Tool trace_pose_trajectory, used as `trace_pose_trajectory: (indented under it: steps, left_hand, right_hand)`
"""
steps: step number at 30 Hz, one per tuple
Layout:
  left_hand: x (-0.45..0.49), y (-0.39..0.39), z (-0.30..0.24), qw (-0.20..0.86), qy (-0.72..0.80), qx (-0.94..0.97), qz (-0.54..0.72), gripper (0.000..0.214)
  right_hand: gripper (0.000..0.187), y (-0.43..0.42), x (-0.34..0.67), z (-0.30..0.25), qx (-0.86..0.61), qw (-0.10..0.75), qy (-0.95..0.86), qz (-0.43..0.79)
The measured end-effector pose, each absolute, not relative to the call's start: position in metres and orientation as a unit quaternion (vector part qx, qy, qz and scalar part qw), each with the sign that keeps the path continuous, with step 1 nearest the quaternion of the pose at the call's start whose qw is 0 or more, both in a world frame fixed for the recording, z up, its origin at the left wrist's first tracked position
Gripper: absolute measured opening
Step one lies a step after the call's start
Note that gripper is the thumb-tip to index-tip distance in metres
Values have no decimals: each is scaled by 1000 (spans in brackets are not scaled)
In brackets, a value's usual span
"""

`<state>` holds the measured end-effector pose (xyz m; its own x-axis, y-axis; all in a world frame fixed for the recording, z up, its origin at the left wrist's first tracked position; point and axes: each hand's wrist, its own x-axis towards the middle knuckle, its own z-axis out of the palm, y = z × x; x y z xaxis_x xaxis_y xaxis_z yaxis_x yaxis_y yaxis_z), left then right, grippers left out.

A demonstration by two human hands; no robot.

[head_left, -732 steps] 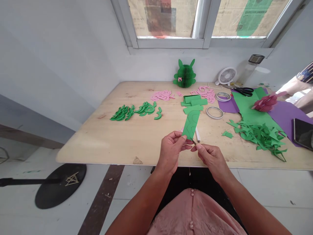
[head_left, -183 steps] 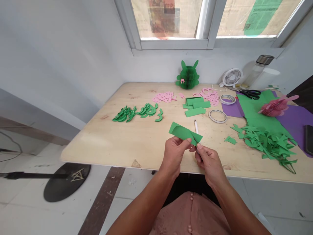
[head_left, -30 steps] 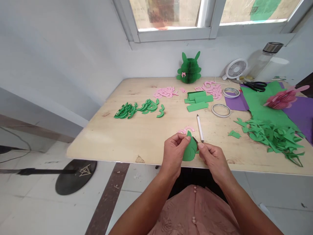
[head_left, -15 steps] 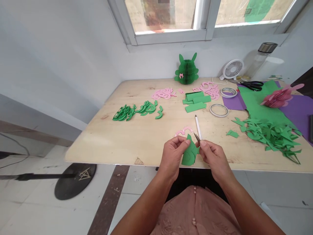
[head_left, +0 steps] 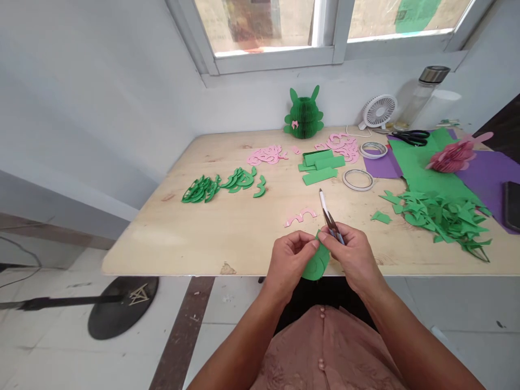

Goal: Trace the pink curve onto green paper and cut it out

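Note:
Near the table's front edge, my left hand (head_left: 289, 261) pinches a small piece of green paper (head_left: 317, 265) with a curved outline drawn on it. My right hand (head_left: 356, 253) grips scissors (head_left: 332, 223), blades pointing up and away from me. Its thumb and fingertips also touch the upper end of the green paper, close to my left thumb. Just beyond the blades lies a white pen (head_left: 323, 199), partly covered by them. A pink scalloped paper strip (head_left: 300, 216) rests on the table ahead of my left hand.
Green curved cutouts (head_left: 201, 188) lie to the left. Green strips (head_left: 320, 173), pink cutouts (head_left: 267, 155) and tape rolls (head_left: 357, 180) lie farther back. Green scraps (head_left: 442, 216) are heaped at right. A green paper figure (head_left: 304, 118) and a fan (head_left: 379, 111) stand by the wall.
My right hand has come closer to my left and its fingertips now touch the top of the green paper. The scissors have turned away from the paper. The view has shifted slightly.

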<state>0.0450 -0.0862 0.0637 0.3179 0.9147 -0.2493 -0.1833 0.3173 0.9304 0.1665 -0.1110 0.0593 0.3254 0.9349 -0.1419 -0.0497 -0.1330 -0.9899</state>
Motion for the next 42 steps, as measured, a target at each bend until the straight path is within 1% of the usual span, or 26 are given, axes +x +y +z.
trace_pose_trajectory:
  steps: [5, 13, 18, 23, 31, 34, 38, 42]
  left_hand:
    - [44, -87, 62, 682, 428, 444, 392, 20]
    - [39, -88, 53, 686, 424, 476, 350, 21]
    - [39, -87, 52, 685, 444, 443, 371, 22]
    - [40, -86, 55, 677, 449, 429, 394, 22]
    - [38, -85, 58, 676, 448, 434, 392, 21]
    - [38, -84, 56, 675, 450, 419, 409, 20]
    - [40, -83, 51, 673, 452, 384, 442, 19]
    - [41, -84, 50, 685, 453, 344, 456, 21]
  right_hand:
    - [24, -109, 167, 59, -579, 553, -341, 493]
    - [24, -104, 169, 54, -577, 562, -316, 502]
    - [27, -104, 171, 54, -562, 549, -312, 534]
    - [25, -107, 172, 52, -586, 530, -332, 516]
    - [21, -106, 175, 53, -594, 504, -372, 505]
    - [25, -110, 176, 53, -583, 516, -378, 500]
    - [38, -124, 176, 47, -555, 537, -388, 504]
    - [40, -140, 176, 40, -557, 522, -397, 510]
